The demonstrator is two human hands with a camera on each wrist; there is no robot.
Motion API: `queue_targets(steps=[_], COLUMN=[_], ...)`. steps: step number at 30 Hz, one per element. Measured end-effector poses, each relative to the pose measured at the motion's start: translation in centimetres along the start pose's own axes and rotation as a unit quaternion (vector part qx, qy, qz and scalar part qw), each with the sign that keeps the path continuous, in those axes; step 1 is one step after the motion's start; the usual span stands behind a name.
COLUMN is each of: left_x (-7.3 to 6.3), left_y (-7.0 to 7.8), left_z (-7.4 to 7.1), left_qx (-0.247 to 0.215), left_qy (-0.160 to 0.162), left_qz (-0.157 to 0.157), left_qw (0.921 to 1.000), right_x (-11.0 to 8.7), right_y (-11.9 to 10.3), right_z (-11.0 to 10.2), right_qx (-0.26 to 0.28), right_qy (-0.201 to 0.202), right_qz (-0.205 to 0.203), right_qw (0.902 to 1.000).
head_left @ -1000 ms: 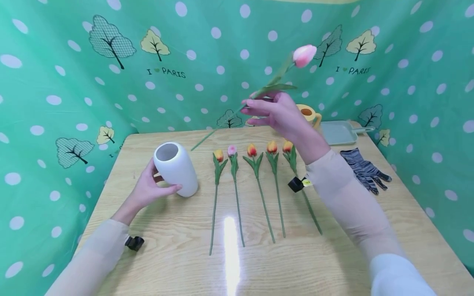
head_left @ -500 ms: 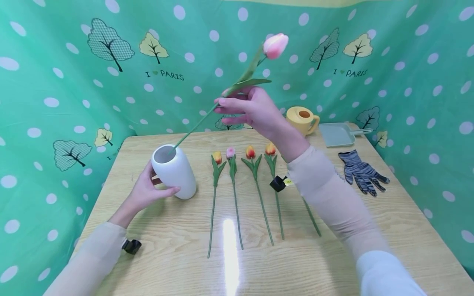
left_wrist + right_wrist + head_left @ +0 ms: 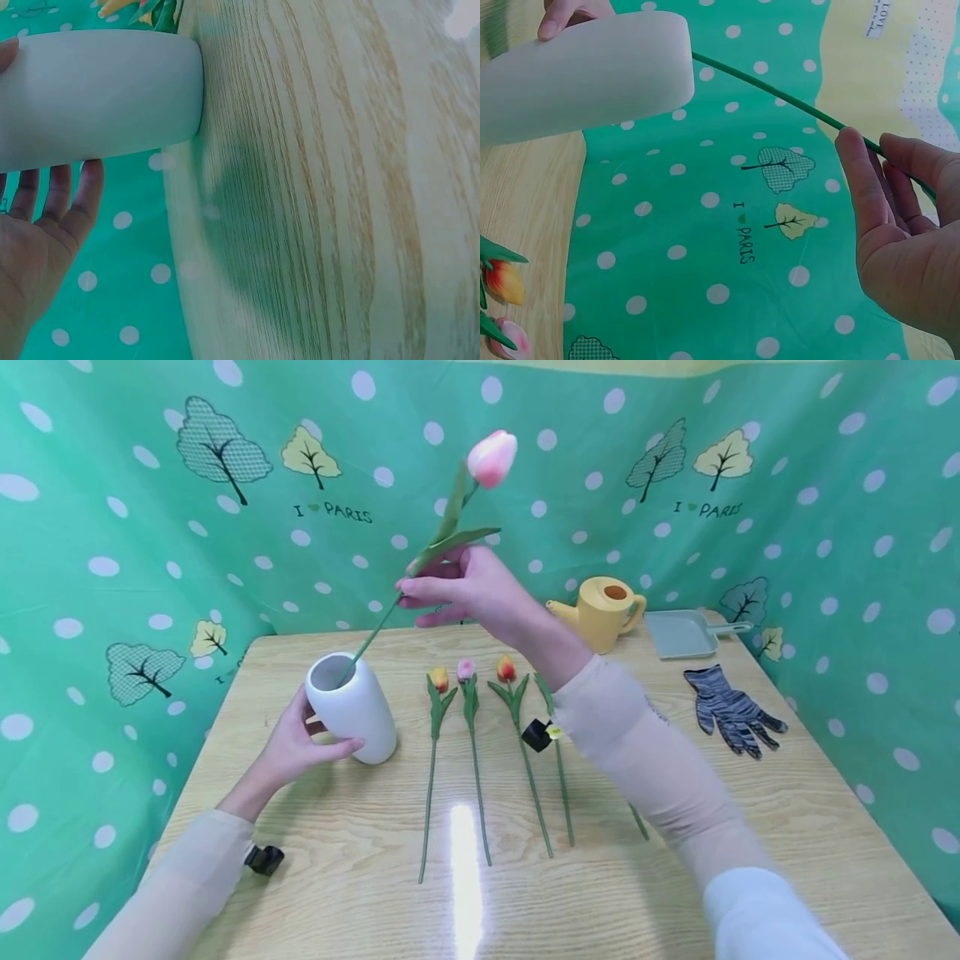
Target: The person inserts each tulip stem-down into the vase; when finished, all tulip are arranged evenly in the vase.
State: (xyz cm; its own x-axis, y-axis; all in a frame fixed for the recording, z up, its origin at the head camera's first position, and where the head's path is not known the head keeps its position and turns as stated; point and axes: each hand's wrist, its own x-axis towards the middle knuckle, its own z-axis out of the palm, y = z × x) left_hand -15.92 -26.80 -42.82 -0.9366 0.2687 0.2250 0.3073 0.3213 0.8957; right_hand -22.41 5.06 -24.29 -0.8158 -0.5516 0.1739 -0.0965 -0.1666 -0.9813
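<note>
A white vase stands at the left of the table, with my left hand curled round its side. In the left wrist view the vase's base meets the tabletop. Above and right of it, my right hand pinches the green stem of a pink tulip just under its leaves. The stem slants down to the left, its lower end inside the vase mouth. From the right wrist view, the stem runs from the vase to my fingertips. How deep the stem reaches is hidden by the vase wall.
Several tulips lie side by side mid-table, among them a yellow tulip, a pink one and a red-orange one. My right forearm covers part of the rightmost ones. Behind are a yellow watering can, a grey-green dustpan and a grey glove.
My right hand has moved left with the pink tulip, and the stem's end has gone from outside the vase into its mouth. The left hand still holds the vase in place.
</note>
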Motion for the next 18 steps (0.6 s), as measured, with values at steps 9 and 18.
queue_targets(steps=[9,18], left_x=[0.1,0.2], left_y=[-0.2,-0.1], left_z=[0.0,0.1], left_qx=[0.001,0.006], left_qy=[0.007,0.006], left_qz=[0.001,0.000], left_qw=[1.0000,1.0000], right_x=[0.7,0.9], right_y=[0.9,1.5], right_z=[1.4,2.8], right_qx=[-0.005,0.016], right_qy=[-0.033,-0.058], right_qz=[0.046,0.061], right_qw=[0.9984,0.9963])
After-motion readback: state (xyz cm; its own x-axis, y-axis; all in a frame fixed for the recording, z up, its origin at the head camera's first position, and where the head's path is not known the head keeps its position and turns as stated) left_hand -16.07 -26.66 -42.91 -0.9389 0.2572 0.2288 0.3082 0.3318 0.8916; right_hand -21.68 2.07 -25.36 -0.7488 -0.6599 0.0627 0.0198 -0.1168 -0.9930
